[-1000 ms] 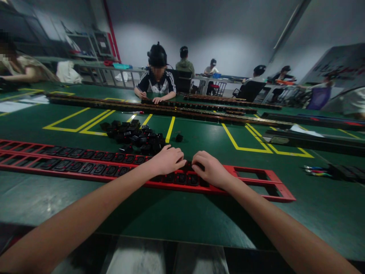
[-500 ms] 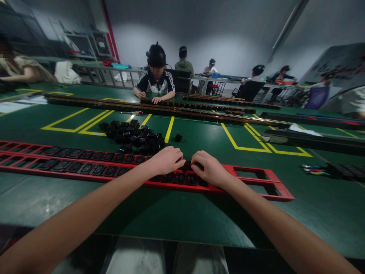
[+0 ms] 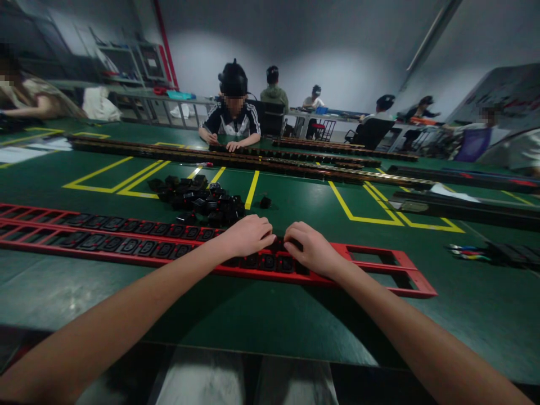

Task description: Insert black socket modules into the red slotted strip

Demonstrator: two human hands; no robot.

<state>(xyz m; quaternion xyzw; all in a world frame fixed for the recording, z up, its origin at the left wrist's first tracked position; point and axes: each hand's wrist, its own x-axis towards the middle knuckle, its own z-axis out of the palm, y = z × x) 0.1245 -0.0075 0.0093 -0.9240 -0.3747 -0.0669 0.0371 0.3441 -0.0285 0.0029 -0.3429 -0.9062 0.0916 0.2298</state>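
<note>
A long red frame [image 3: 382, 288] lies across the table, with two rows of openings. Black sockets [image 3: 147, 247] fill many of the openings along its middle. Over the back row, my left hand [image 3: 248, 235] has its fingers curled closed against one side of a dark socket [image 3: 279, 243]. My right hand [image 3: 310, 247] closes on the other side of that socket, with thumb and fingers bent. The socket is mostly hidden between the fingertips. Behind the frame, several loose black sockets [image 3: 198, 197] lie in a heap, and a single socket [image 3: 265, 202] sits apart to its right.
Long dark strips [image 3: 295, 167] run across the table farther back. A co-worker [image 3: 232, 121] sits opposite with both hands at those strips. Dark bars [image 3: 468, 209] and a cable bundle with coloured ends [image 3: 468, 253] are at the right. Yellow tape [image 3: 252, 190] marks the green tabletop [image 3: 236, 320].
My hands stay at the same spot on the frame, with hardly any finger motion. The whole view has shifted slightly.
</note>
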